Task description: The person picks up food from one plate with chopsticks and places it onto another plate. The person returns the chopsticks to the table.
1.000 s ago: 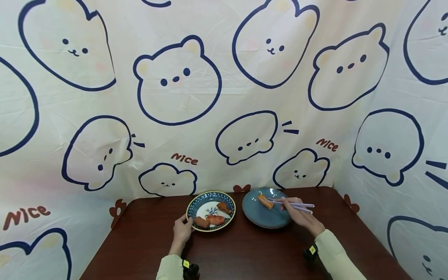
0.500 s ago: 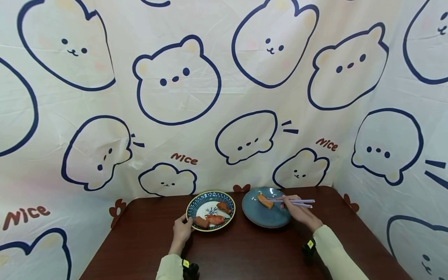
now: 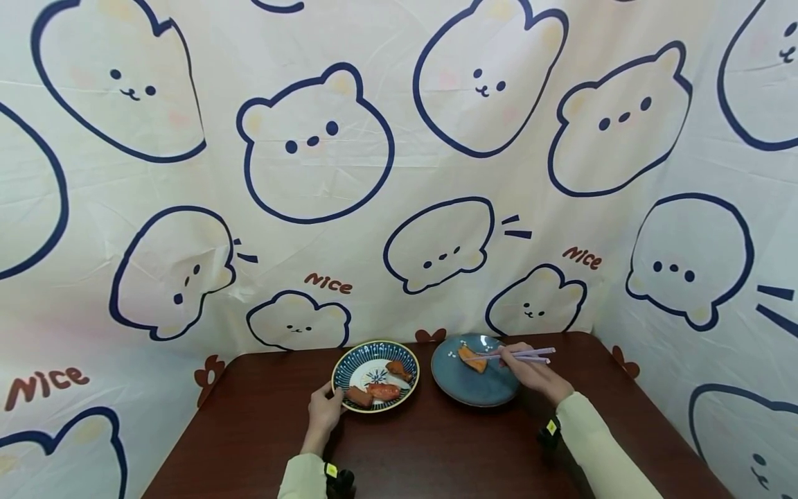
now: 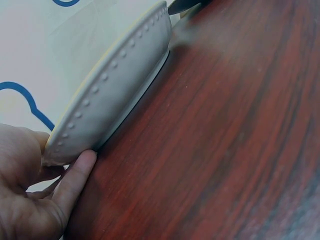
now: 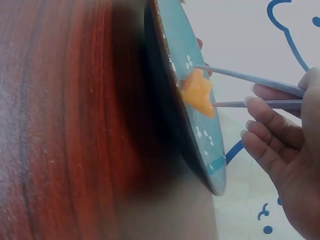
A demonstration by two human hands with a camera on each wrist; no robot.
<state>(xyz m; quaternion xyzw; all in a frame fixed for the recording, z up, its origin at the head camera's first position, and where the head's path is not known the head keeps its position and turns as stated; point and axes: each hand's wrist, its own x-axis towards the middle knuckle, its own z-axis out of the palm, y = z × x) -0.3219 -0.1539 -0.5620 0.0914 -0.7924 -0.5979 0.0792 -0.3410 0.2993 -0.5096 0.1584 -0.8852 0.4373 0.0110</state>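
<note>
- Right hand (image 3: 526,367): partly curled, pinching a pair of lilac chopsticks (image 3: 535,355) between thumb and fingers; loosely bent at the lower fingers.
- Lilac chopsticks: spread at the tips in the right wrist view, with one tip beside the upper end of the orange food piece (image 3: 473,360) and the other at its near edge. Firm grip on the piece: not possible to tell.
- Orange food piece: located on the blue plate (image 3: 451,382), toward the far rim; directly left of the right hand, at the chopstick tips.
- Governing relation, as judged: long axis of the piece slanting from far left to near right, met obliquely by the chopsticks from the right. Nearer hand: right. Farther hand: left, well apart, on the far side of the second plate.
- Left hand (image 3: 324,411): curled at the near-left edge of the patterned plate (image 3: 354,361), gripping the rim.
- Patterned plate: set left of the blue plate, with a narrow strip of table (image 3: 424,457) between; bearing a brown block (image 3: 359,396), a red piece (image 3: 384,392) and a browned drumstick-shaped piece (image 3: 399,370).
</note>
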